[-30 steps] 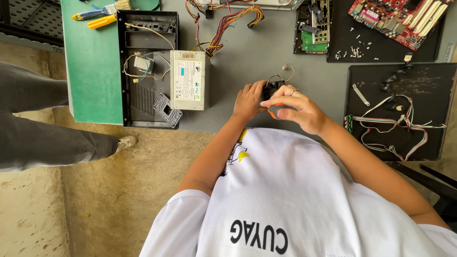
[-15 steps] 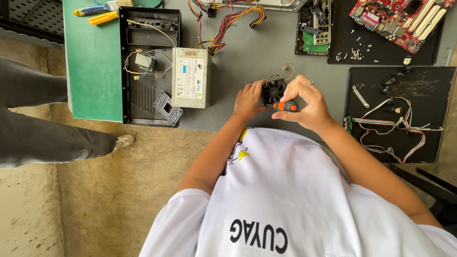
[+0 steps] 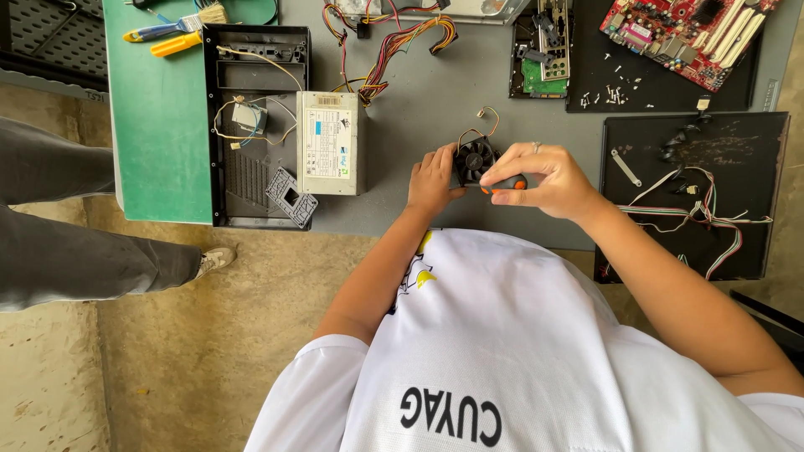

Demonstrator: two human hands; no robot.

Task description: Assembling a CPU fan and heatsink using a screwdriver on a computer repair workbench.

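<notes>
I see one small black square cooling fan (image 3: 474,159) on the grey desk (image 3: 419,125), pinched at its left edge by my left hand (image 3: 433,180), fingers closed on it. My right hand (image 3: 543,178) sits just right of the fan, its fingers (image 3: 502,170) gripping one orange-and-black screwdriver handle (image 3: 506,185). One grey metal power supply box (image 3: 330,142) lies further left.

A grey table (image 3: 419,92) carries a green mat (image 3: 159,125); a black case (image 3: 251,125); a power supply (image 3: 331,142); two black mats (image 3: 695,192); a red motherboard (image 3: 691,33).
</notes>
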